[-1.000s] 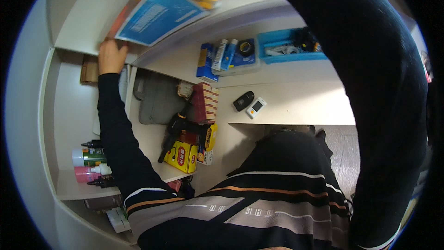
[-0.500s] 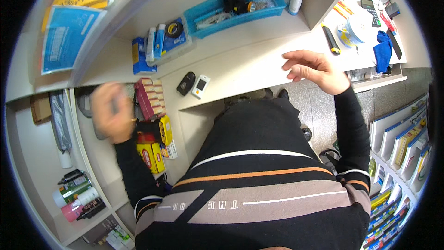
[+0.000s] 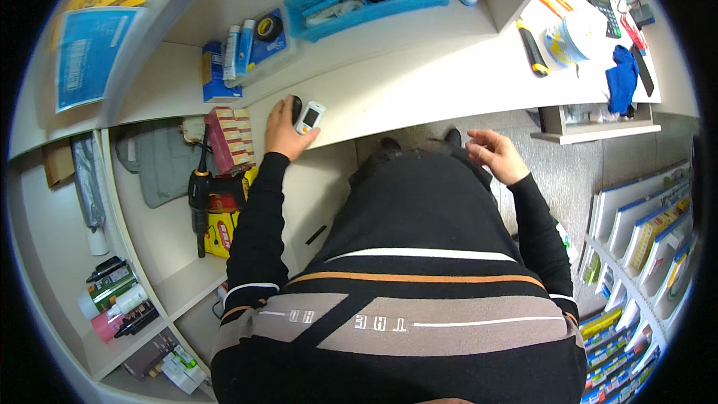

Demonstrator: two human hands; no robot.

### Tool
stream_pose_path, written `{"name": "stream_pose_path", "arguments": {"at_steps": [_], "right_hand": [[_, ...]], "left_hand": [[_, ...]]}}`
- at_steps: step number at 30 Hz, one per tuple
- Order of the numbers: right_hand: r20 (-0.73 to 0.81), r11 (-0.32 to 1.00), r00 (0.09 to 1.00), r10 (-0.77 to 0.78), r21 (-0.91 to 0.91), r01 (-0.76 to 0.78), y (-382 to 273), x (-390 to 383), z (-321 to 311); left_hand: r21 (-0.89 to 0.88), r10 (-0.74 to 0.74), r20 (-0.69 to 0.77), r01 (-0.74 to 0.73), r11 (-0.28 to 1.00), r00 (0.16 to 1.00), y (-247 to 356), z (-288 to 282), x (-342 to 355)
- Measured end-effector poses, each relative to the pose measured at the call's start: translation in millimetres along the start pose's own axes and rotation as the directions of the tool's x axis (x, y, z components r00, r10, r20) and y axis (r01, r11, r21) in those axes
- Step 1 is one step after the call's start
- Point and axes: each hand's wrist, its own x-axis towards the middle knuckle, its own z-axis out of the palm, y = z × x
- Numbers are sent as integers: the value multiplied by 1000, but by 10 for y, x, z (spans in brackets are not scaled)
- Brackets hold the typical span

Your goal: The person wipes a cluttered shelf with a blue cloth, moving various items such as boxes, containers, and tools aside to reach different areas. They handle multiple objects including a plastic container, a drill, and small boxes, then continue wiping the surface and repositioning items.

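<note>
My left hand [image 3: 286, 133] is at the desk's front edge, its fingers and thumb curled round two small things lying side by side. One is a white handheld device [image 3: 310, 117] with a dark screen and an orange button; my thumb is at its lower end. The other, a black oval thing [image 3: 297, 108], is partly covered by my fingers, and its kind is unclear. My right hand [image 3: 496, 155] hangs in front of the desk above the floor, fingers loosely bent and apart, holding nothing.
Behind stands a blue tray [image 3: 314, 28] of small items. Left of it are a roll of black tape [image 3: 268, 28] and tubes. A black-and-yellow cutter [image 3: 532, 51] lies right. Below left, open shelves hold red boxes [image 3: 230, 141] and a black tool [image 3: 199, 202]; a drawer [image 3: 591, 133] juts out right.
My left hand has come right onto the two small things, and the black one sits closer to the white one. My right hand has dropped from over the desk toward me.
</note>
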Motion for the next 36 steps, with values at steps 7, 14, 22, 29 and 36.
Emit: {"name": "stream_pose_path", "arguments": {"at_steps": [7, 14, 22, 29, 36], "right_hand": [[166, 984, 986, -28, -169, 56, -157, 286, 31], [318, 912, 930, -182, -298, 281, -1022, 574, 471], [559, 113, 259, -788, -283, 953, -2817, 92, 1248], [663, -45, 41, -748, -112, 993, -3231, 0, 1083], [295, -12, 144, -944, -469, 883, -4450, 416, 821]], "left_hand": [[334, -227, 202, 150, 930, 953, 436, -81, 264], [-733, -286, 90, 258, 629, 954, 478, -90, 228], [-774, 36, 424, 383, -505, 905, 1924, -1761, -410], [-640, 534, 321, 595, -486, 782, 1957, -2000, -828], [-927, 40, -70, -80, 367, 997, 1551, -2925, -549]]}}
